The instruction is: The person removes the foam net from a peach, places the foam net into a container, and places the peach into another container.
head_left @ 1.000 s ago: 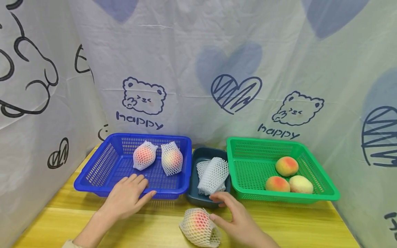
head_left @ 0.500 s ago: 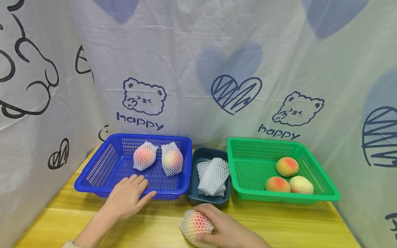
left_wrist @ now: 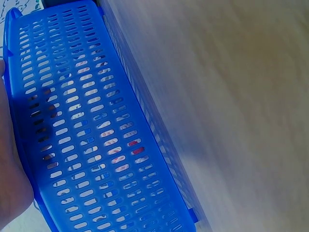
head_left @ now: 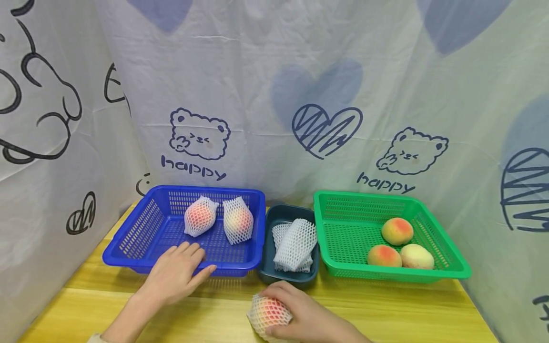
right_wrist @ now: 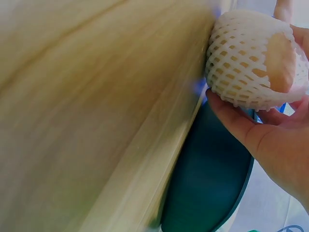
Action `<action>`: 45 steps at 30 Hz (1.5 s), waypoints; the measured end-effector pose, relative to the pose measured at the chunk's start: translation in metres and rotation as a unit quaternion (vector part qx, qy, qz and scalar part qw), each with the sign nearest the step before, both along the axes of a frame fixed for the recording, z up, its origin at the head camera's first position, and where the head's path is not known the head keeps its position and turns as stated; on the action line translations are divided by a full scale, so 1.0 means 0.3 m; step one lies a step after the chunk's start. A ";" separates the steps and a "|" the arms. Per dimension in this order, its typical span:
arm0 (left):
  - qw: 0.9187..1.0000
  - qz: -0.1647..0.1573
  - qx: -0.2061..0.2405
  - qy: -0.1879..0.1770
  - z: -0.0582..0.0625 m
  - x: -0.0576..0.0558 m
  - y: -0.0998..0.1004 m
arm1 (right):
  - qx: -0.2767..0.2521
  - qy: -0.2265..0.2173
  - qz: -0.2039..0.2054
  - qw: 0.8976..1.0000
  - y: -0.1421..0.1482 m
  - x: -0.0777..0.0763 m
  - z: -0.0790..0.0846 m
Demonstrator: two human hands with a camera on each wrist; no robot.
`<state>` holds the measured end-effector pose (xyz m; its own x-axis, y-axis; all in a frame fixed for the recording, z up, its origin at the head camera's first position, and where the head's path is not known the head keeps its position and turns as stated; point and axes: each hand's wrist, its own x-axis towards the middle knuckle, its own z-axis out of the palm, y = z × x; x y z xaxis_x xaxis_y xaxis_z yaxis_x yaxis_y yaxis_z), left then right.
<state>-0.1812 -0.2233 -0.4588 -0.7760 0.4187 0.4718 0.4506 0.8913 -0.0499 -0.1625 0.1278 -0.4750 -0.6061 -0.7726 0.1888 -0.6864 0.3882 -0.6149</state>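
My right hand grips a red-and-yellow peach in a white foam net low in the middle of the head view. Its thumb and fingers lie round the peach from the right. In the right wrist view the net has an opening where bare peach skin shows. My left hand rests on the front rim of the blue basket, relaxed fingers over the edge and thumb pointing right. Inside that basket lie two more netted peaches, one on the left and one on the right.
A small dark bin with white foam nets stands between the two baskets. At the right, the green basket holds three bare peaches. A printed curtain hangs behind the wooden table.
My right hand has come left and down onto the netted peach and closed round it, covering its right side. My left hand has stayed in place.
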 end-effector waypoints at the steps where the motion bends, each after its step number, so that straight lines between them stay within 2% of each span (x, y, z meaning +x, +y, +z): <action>1: 1.000 0.000 0.000 0.000 0.000 0.000 0.000 | 0.001 0.000 -0.002 1.000 -0.001 -0.001 -0.001; 13: 1.000 0.001 0.000 -0.002 -0.002 -0.001 0.007 | -0.004 -0.031 -0.016 0.999 -0.003 -0.002 -0.002; 17: 1.000 0.002 0.001 -0.008 0.002 -0.001 0.010 | -0.028 -0.026 -0.010 0.999 -0.003 0.002 0.001; 21: 1.000 0.005 0.004 -0.019 0.007 0.001 0.010 | -0.071 -0.002 -0.007 0.997 -0.005 0.006 0.009; 25: 1.000 0.008 0.008 -0.028 0.012 0.007 0.007 | -0.136 0.025 -0.013 0.990 -0.006 0.006 0.025; 30: 0.999 0.006 0.020 -0.032 0.019 0.011 0.005 | -0.227 0.092 -0.035 0.969 -0.004 -0.012 0.069; 33: 0.998 0.007 0.042 -0.036 0.023 0.010 0.007 | -0.265 0.112 -0.068 0.955 0.004 -0.025 0.102; 38: 0.996 0.015 0.085 -0.034 0.033 0.013 0.014 | -0.297 0.081 -0.134 0.942 0.010 -0.037 0.146; 41: 0.992 0.006 0.126 -0.022 0.052 0.011 0.040 | -0.300 0.079 -0.163 0.937 0.009 -0.047 0.165; 43: 0.985 -0.010 0.171 -0.023 0.073 0.011 0.073 | -0.302 0.085 -0.176 0.933 0.006 -0.056 0.176; 45: 0.972 -0.034 0.231 -0.039 0.099 0.012 0.116 | -0.312 0.095 -0.175 0.929 0.002 -0.066 0.186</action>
